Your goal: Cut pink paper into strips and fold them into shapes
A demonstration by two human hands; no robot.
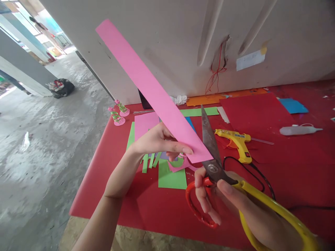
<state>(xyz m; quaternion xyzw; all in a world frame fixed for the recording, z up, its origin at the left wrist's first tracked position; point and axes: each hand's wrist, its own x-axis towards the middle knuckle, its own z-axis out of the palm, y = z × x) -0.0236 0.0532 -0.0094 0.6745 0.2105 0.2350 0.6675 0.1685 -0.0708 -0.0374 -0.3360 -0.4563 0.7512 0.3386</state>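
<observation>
My left hand (162, 141) pinches a long pink paper strip (149, 83) near its lower end, thumb on top. The strip slants up to the left above the table. In my right hand (235, 202) is a pair of scissors (212, 167) with one red and one yellow handle. Their blades are apart, and the strip's lower right edge lies between them. Below my hands are green paper (171, 176), narrow green strips (151, 160) and pink paper scraps (180, 165), partly hidden by my left hand.
A yellow glue gun (238, 141) with a black cord lies right of the scissors. A white squeeze bottle (299, 130) is farther right. Two small pink and green paper pieces (117, 116) stand at the left edge of the red table (96, 181). A wall (170, 42) rises behind.
</observation>
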